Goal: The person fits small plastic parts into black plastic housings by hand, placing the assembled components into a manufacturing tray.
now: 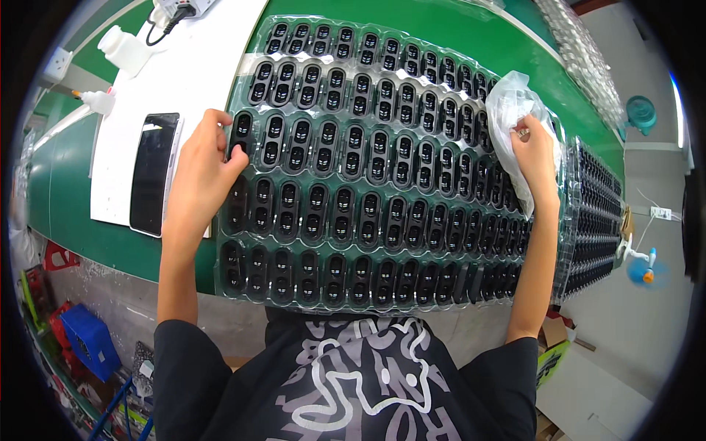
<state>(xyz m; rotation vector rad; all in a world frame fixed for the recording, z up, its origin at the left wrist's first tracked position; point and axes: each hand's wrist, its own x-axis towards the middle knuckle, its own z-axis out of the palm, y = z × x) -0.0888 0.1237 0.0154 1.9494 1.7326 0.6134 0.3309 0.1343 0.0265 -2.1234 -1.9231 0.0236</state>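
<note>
Clear plastic trays (254, 55) hold rows of black oval parts (300, 145), each with two glossy round windows. At the left end of the middle row, my left hand (202, 165) has its thumb and fingertips at the two ends of one black oval part (243, 126). That part looks pinched between them, its lower end hidden by the thumb. Toward the right side of the trays, my right hand (535, 153) bunches a crumpled, translucent white sheet (507, 99) in its fingers. The sheet lies over some of the parts there.
Left of the trays, a phone (154, 173) lies on a white board (110, 169). White bottles (123, 50) and a power adapter (184, 9) stand at the back left. More filled trays (596, 213) sit to the right on the green table (471, 22). Bubble wrap (581, 59) lies behind.
</note>
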